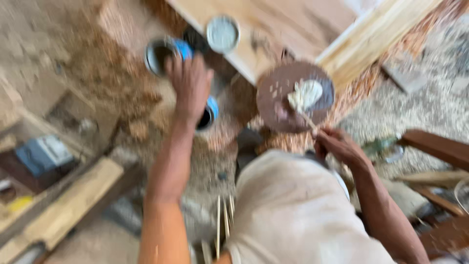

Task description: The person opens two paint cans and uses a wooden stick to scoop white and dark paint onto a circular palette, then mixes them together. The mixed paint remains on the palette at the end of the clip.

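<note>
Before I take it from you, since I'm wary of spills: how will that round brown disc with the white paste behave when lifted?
The round brown disc looks flat and rimless, so tilting could slide the white paste off. It looks thin, probably light. The right hand holds a thin stick in the paste.

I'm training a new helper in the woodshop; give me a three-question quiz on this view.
1. True or false: the left hand is over the blue cans.
2. What does the right hand hold? A) a thin stick B) a hammer C) a saw
3. Fill in: the stick's tip sits in a lump of pale paste on a round brown ____.

Key: 1 true. 2 A. 3 disc. The picture is blurred, so whether the left hand grips a can cannot be told.
</note>
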The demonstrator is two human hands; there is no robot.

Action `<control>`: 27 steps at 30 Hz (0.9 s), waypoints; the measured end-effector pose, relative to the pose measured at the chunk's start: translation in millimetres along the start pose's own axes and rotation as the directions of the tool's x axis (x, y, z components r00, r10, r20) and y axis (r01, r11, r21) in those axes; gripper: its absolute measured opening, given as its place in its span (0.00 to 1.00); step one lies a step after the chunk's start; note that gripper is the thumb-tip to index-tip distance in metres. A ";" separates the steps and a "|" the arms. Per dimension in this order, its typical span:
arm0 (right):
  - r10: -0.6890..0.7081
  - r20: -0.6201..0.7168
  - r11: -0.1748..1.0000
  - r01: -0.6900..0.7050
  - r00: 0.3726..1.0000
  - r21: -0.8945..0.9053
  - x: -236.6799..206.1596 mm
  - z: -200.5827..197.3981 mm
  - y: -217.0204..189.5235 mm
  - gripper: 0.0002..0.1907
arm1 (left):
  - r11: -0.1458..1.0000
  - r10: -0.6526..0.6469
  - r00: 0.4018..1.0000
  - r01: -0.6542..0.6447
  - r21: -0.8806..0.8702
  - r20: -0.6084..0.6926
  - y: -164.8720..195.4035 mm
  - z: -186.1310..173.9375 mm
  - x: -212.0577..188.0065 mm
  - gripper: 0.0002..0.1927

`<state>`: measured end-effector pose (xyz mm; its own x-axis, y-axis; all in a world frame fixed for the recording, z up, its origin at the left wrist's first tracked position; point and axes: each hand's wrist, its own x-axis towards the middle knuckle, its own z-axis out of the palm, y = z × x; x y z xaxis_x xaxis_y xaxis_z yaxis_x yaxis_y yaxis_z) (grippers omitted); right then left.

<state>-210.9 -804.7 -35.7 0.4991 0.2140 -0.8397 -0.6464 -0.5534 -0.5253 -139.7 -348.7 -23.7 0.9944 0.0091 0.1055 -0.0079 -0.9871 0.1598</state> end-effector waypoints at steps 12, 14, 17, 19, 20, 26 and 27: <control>-0.165 -0.302 0.917 0.034 0.939 -0.397 -7.7 20.3 25.0 0.25 | 0.944 0.304 0.931 -0.323 0.068 0.201 14.0 93.9 108.6 0.51; 0.119 -0.109 0.954 -0.144 0.987 -0.262 2.0 10.5 24.4 0.31 | 0.948 0.297 0.907 -0.318 0.024 0.299 13.8 96.8 107.0 0.59; 0.085 0.200 0.991 -0.104 0.976 0.088 7.1 -7.7 23.6 0.34 | 0.975 0.189 0.940 -0.145 -0.169 0.283 9.6 66.6 100.9 0.57; -0.014 0.111 0.999 0.008 0.994 0.054 5.2 -13.2 24.0 0.20 | 0.963 0.177 0.977 -0.197 -0.184 -0.117 -3.4 24.2 86.1 0.56; -0.040 0.084 0.998 0.035 0.996 0.061 3.4 -12.9 24.5 0.14 | 0.954 0.180 0.945 -0.236 -0.186 -0.274 -11.2 2.1 71.1 0.56; -0.388 -0.303 0.860 0.223 0.870 -0.459 0.0 6.7 30.2 0.19 | 0.749 -0.428 0.893 0.267 -0.607 -0.136 -70.2 -59.3 2.9 0.43; -0.273 -0.294 0.906 0.142 0.916 -0.399 1.9 8.5 31.6 0.20 | 0.787 -0.367 0.907 0.183 -0.589 -0.209 -75.5 -50.6 -0.7 0.42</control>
<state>-235.4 -814.9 -55.1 0.8032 0.1099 -0.5855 -0.2850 -0.7921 -0.5398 -145.2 -266.2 13.8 0.8824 0.4036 0.2418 0.1133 -0.6811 0.7233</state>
